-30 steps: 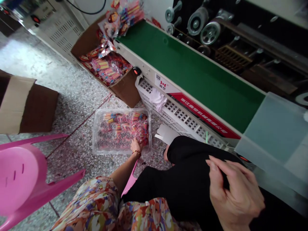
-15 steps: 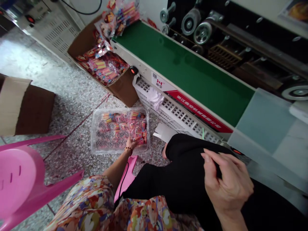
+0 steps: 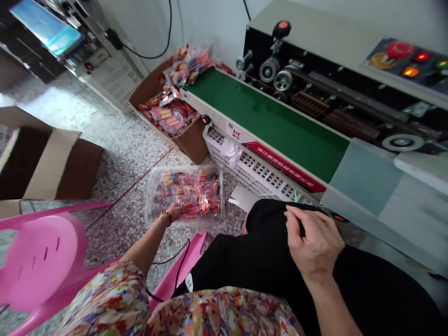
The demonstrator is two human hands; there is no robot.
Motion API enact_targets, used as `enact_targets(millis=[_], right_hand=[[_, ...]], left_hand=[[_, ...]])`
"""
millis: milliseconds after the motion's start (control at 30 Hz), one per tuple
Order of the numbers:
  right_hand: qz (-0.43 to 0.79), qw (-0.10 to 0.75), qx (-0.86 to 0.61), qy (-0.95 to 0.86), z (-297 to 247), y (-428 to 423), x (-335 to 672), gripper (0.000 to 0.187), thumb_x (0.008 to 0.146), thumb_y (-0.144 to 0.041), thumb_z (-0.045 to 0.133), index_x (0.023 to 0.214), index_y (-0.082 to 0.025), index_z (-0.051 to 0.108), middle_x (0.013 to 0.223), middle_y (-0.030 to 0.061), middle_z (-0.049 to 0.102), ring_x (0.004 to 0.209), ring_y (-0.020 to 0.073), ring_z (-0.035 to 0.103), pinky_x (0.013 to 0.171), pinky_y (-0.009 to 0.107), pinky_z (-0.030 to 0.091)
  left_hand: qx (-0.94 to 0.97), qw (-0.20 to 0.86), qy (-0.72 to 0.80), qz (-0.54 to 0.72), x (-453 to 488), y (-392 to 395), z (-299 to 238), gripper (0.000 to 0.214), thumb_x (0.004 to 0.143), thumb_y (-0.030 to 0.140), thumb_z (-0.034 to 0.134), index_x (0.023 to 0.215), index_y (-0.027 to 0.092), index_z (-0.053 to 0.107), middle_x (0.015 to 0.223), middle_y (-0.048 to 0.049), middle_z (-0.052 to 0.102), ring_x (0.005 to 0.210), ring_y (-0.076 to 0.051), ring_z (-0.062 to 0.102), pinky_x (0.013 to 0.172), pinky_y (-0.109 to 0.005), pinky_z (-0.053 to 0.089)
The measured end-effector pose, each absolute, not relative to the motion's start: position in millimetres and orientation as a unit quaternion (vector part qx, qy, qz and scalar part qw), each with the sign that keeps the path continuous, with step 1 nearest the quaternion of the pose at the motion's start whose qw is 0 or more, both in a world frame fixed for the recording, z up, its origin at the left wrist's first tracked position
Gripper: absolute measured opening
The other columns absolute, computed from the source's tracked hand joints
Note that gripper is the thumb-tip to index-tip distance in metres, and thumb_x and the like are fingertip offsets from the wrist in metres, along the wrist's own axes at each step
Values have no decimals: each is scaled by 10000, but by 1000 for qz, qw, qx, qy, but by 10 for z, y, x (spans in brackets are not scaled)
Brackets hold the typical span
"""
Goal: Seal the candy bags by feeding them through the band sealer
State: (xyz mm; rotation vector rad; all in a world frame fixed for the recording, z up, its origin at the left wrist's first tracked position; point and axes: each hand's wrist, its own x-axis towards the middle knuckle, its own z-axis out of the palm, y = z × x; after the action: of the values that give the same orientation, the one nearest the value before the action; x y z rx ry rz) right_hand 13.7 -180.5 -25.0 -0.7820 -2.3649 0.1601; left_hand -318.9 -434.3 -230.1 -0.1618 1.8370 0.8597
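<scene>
My left hand [image 3: 175,211] reaches down into a clear plastic tray [image 3: 149,212] on the floor. Its fingers are closed at the left end of a candy packet [image 3: 202,205], a clear bag with pink sticks and a red cartoon figure. Other packets of the same kind fill much of the tray's right and upper part, while bare dotted tray bottom shows at the left. Over the black trousers hangs my right hand [image 3: 315,242], its fingers curled and thumb against the forefinger, with nothing visible in it.
A machine with a green conveyor belt [image 3: 266,126] runs along the right. At its far end a cardboard box [image 3: 191,144] is heaped with packets. A pink chair [image 3: 45,261] and another carton [image 3: 80,172] stand left; a white crate [image 3: 245,172] sits below the belt.
The view has tilted up, showing more of the machine. My left hand has moved left within the tray, with a packet now stretched out from its fingers. My right hand stays curled.
</scene>
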Motion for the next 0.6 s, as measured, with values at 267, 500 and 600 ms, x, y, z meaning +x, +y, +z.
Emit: enact_targets(millis=[267, 500, 600], right_hand=[[104, 253, -236, -933, -119, -2083, -349, 211, 1001, -176, 556, 1194, -160, 641, 1184, 101, 713, 1125, 253, 646, 1048, 470, 401], [62, 197, -171, -963, -187, -2486, -1065, 728, 933, -279, 689, 1552, -109, 344, 1618, 203, 297, 1512, 405, 184, 1181, 727, 185], [40, 228, -221, -947, -156, -2282, -881, 613, 988, -164, 568, 1560, -174, 348, 1580, 157, 392, 1472, 369, 316, 1179, 672, 288]], left_hand=[[32, 547, 707, 448, -3429, -3995, -1071, 649, 398, 332, 983, 969, 136, 747, 873, -56, 771, 791, -221, 722, 708, -300, 584], [213, 592, 626, 460, -2884, -2990, 271, 473, 528, 239, 940, 946, 143, 742, 835, -35, 755, 729, -177, 703, 686, -258, 567], [223, 619, 614, 435, -2589, -2684, 594, 453, 529, 244, 939, 931, 162, 747, 843, -39, 755, 781, -220, 718, 716, -302, 583]])
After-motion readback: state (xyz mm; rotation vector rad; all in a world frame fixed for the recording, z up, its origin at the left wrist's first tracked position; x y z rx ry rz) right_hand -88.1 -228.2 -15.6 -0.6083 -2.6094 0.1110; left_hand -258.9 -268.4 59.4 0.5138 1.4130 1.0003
